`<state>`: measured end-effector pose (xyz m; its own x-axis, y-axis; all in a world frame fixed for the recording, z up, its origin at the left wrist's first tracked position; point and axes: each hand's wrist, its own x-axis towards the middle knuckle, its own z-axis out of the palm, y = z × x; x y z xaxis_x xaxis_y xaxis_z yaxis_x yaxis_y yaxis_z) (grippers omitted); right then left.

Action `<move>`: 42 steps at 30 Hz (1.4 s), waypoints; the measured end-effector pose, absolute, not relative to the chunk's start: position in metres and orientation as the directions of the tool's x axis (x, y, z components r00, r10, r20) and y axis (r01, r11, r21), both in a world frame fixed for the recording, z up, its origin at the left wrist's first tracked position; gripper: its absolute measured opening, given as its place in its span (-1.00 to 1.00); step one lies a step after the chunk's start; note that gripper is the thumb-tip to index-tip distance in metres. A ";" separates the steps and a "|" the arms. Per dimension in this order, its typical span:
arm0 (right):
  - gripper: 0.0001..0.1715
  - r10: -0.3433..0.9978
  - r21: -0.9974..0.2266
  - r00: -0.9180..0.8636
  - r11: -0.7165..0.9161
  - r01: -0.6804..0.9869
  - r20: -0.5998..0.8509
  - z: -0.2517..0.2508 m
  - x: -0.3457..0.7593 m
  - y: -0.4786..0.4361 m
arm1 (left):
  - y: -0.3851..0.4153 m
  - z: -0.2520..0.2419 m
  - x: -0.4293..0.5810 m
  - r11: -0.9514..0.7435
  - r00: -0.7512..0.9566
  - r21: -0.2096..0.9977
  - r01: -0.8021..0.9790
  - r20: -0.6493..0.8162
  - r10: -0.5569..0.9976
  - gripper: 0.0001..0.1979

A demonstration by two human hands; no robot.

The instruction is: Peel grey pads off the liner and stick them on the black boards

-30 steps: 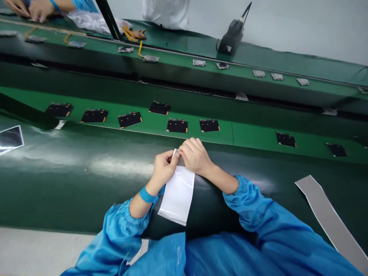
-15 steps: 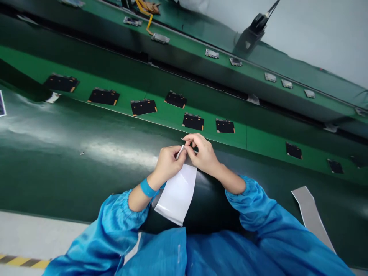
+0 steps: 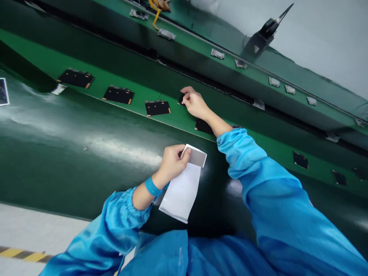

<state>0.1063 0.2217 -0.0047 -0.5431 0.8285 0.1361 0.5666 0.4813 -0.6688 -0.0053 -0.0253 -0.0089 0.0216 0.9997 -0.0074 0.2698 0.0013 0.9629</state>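
Observation:
My left hand (image 3: 174, 163) pinches the upper end of a white backing sheet (image 3: 182, 193) between thumb and fingers. A grey band crosses the top of the sheet, and its long white part hangs down toward my body. Farther forward, my right hand (image 3: 195, 102) is over a black flat panel (image 3: 181, 100) on the green belt, mostly covering it. The thumb and index finger are closed together; whatever is between them is too small to make out. Below that wrist lies another black panel (image 3: 203, 125), partly hidden by the forearm.
More black panels with orange corner marks (image 3: 118, 94) lie along the green belt (image 3: 135, 120). Small silver modules (image 3: 217, 53) line the raised ledge behind. A black holder (image 3: 258, 40) stands at the back, and a dark post (image 3: 25, 69) slants in from the left.
My right hand has left the sheet and reached forward to a panel on the belt. My left hand still holds the sheet, its grey band now exposed. The panels appear farther right in view.

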 end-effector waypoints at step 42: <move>-0.44 0.830 -0.529 -0.544 0.520 0.671 0.127 -0.034 0.174 0.227 | -0.025 -0.007 -0.007 -0.087 0.058 0.934 0.348 0.071 0.996 -0.58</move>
